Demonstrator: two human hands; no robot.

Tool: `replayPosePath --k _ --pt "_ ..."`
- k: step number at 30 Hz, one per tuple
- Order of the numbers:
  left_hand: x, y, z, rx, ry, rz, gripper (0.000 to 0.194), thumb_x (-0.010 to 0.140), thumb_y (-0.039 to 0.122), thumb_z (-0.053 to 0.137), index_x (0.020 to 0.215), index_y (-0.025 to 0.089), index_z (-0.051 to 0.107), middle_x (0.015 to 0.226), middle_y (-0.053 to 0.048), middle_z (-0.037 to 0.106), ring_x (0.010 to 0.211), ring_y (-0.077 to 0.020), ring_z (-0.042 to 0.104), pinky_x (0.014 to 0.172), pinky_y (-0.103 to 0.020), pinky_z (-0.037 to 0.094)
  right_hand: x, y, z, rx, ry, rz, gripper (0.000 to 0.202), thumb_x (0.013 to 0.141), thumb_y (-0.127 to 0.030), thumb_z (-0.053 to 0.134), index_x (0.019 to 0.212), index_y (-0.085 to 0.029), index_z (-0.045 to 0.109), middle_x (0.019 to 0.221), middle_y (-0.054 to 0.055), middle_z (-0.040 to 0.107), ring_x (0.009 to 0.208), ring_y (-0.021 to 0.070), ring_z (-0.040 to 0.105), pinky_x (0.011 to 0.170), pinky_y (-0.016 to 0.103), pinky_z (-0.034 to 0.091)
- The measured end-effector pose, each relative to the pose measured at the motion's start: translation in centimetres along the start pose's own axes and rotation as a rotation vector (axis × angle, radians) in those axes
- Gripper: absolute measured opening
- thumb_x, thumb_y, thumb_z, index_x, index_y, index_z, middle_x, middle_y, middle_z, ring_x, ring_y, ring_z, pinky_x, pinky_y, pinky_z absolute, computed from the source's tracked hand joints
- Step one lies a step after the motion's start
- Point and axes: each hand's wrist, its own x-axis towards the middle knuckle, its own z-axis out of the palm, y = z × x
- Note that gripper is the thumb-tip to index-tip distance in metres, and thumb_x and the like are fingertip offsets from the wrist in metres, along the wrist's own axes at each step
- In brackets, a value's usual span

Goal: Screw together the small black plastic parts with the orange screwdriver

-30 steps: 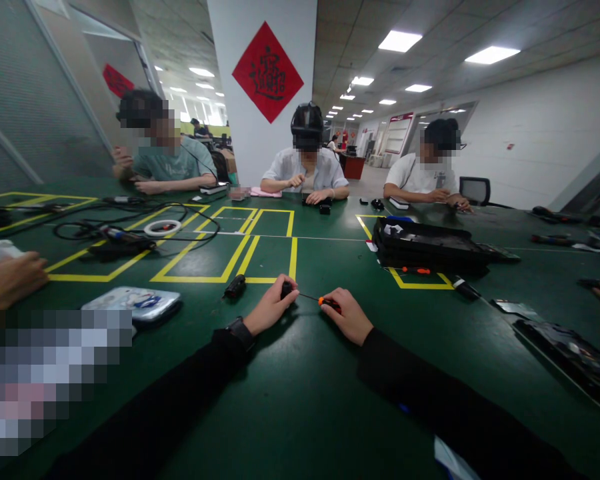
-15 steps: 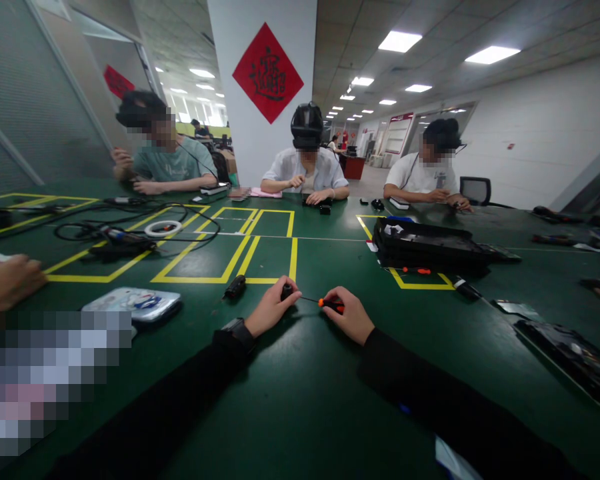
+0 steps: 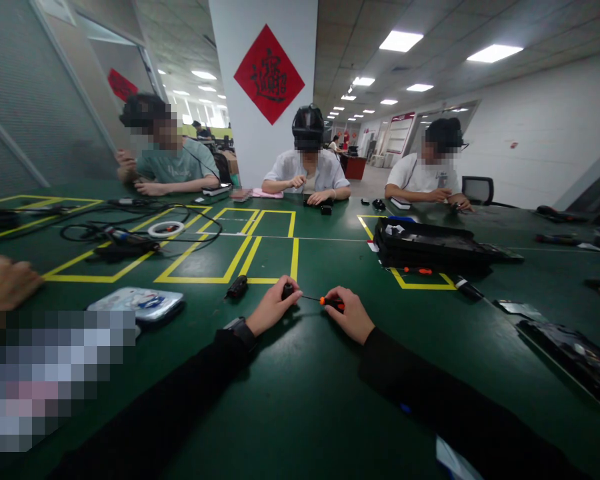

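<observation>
Green table (image 3: 280, 413): bare at the near side, yellow tape outlines beyond.
Right hand (image 3: 354, 320): fingers closed around the black-and-orange handle of a screwdriver (image 3: 334, 305); shaft pointing toward the other hand, over the table's near middle.
Left hand (image 3: 273, 308): fingers pinching a small black part (image 3: 287, 291) at the screwdriver's tip; whether the tip sits inside it cannot be told.
Pale flat case (image 3: 130, 300): left of the left hand, blue-and-white print on top; contents hidden.
Black object (image 3: 237, 287): lying just beside the left hand, apart from it.
Orange-and-black tool (image 3: 418, 271): lying in front of the trays.
Black trays (image 3: 430, 247): stacked, right of centre; white scrap at the left end.
Red diamond sign (image 3: 269, 75): on the far pillar, large black compound Chinese character; brands, none legible.
</observation>
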Motion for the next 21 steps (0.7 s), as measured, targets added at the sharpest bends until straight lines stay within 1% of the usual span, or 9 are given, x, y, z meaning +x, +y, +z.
replayPosePath --k 3,7,9,11,13,17,21 --pt "0.02 -0.11 0.01 0.019 0.001 0.02 0.018 0.08 0.035 0.05 0.088 0.018 0.049 0.079 0.001 0.054 0.071 -0.0124 0.051 0.069 -0.026 0.04 -0.09 -0.1 0.09 0.031 -0.009 -0.001 0.015 0.074 -0.021 0.06 0.088 -0.019 0.054 0.085 0.002 0.058 0.081 0.016 0.052 0.077 0.031 0.04" --pt "0.06 -0.14 -0.03 0.017 0.007 0.019 0.018 0.081 0.034 0.05 0.089 0.018 0.049 0.082 0.0 0.054 0.075 -0.013 0.051 0.072 -0.026 0.04 -0.07 -0.18 0.13 0.066 -0.026 -0.008 0.014 0.082 -0.024 0.051 0.094 -0.018 0.055 0.09 0.004 0.057 0.085 0.0154 0.051 0.078 0.03 0.04" --pt "0.05 -0.09 -0.07 0.018 0.009 0.018 0.017 0.08 0.033 0.05 0.089 0.018 0.049 0.082 0.0 0.054 0.076 -0.0132 0.051 0.073 -0.027 0.04 -0.01 -0.16 0.1 0.049 -0.034 -0.022 0.016 0.087 -0.025 0.044 0.089 -0.017 0.057 0.089 0.005 0.056 0.086 0.0158 0.05 0.08 0.031 0.039" --pt "0.03 0.01 -0.11 0.022 0.008 0.017 0.017 0.08 0.033 0.051 0.089 0.018 0.049 0.082 0.0 0.054 0.076 -0.0134 0.051 0.073 -0.027 0.04 0.07 -0.12 0.06 0.025 -0.038 -0.041 0.02 0.088 -0.024 0.041 0.083 -0.016 0.059 0.086 0.006 0.056 0.087 0.0163 0.049 0.082 0.032 0.038" --pt "0.0 0.12 -0.14 0.022 0.006 0.011 0.017 0.08 0.033 0.051 0.089 0.018 0.049 0.082 0.0 0.054 0.076 -0.0135 0.051 0.073 -0.027 0.04 0.11 -0.1 0.0 0.016 -0.039 -0.052 0.019 0.088 -0.023 0.042 0.082 -0.016 0.059 0.086 0.006 0.055 0.087 0.0166 0.049 0.082 0.032 0.038" --pt "-0.06 0.33 -0.17 0.024 0.002 0.001 0.016 0.08 0.032 0.05 0.089 0.019 0.048 0.081 0.001 0.054 0.075 -0.0136 0.051 0.073 -0.027 0.04 0.02 -0.18 -0.07 0.038 -0.028 -0.04 0.01 0.082 -0.022 0.051 0.088 -0.017 0.058 0.089 0.005 0.054 0.085 0.0166 0.05 0.078 0.031 0.04" --pt "-0.09 0.53 -0.16 0.041 -0.007 0.017 0.015 0.08 0.031 0.05 0.088 0.019 0.049 0.082 0.0 0.054 0.077 -0.0138 0.051 0.075 -0.027 0.04 -0.11 -0.21 0.09 0.04 -0.027 -0.026 0.016 0.077 -0.02 0.057 0.093 -0.018 0.056 0.089 0.004 0.054 0.083 0.0167 0.05 0.076 0.031 0.041"
